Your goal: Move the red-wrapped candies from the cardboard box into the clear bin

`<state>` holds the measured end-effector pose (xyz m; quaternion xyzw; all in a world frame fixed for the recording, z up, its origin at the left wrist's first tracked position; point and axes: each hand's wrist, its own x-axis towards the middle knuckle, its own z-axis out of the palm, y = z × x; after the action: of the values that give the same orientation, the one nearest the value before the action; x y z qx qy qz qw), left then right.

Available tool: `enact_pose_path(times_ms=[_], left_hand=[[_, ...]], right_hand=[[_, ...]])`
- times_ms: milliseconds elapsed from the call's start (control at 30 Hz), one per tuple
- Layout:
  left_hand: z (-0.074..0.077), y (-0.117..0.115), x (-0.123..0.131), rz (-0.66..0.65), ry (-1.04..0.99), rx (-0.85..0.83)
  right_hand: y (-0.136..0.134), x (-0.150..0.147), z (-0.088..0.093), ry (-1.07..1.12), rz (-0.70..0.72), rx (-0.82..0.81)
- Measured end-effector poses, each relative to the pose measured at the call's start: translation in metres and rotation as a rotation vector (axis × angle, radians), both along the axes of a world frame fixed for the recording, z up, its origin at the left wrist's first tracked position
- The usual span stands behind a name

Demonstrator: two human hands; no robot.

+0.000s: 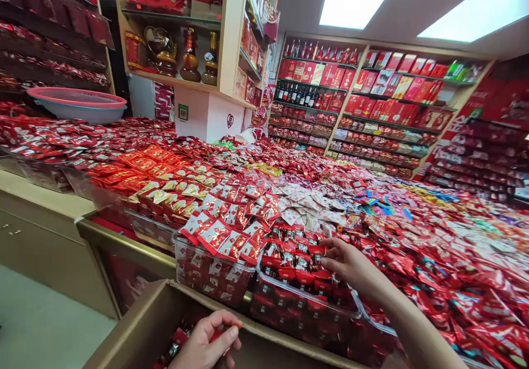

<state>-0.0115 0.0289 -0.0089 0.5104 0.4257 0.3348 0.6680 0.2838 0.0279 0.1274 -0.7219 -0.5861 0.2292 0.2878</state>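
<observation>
My right hand [351, 264] reaches over a clear plastic bin [306, 316] heaped with small red candy packets [295, 261]. Its fingers are curled and press on the packets at the top of the heap. My left hand [209, 341] is low in an open cardboard box [140, 325] and is closed around a red packet. More red packets lie inside the box by that hand. Another clear bin [215, 281] of red and white packets stands just left of the first.
A wide counter [45, 198] carries several bins heaped with red sweets [433, 242]. A pink and grey basin [78, 104] sits at the back left. Shelves [372, 110] of red boxes and bottles line the far wall. Pale floor [37, 325] lies at the lower left.
</observation>
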Motion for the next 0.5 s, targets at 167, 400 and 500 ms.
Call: enact_pose_path(times_ms=[167,400,500], left_hand=[[0.004,-0.002,0.002,-0.003,-0.008,-0.014],[0.001,0.000,0.000,-0.012,-0.012,-0.007],[0.012,-0.002,-0.004,-0.088,-0.123,-0.105]], right_hand=[[0.001,-0.003,-0.003,-0.142,-0.010,-0.048],[0.004,-0.004,-0.007,-0.404,0.040,0.012],[-0.013,-0.016,0.001,-0.373,-0.006,0.190]])
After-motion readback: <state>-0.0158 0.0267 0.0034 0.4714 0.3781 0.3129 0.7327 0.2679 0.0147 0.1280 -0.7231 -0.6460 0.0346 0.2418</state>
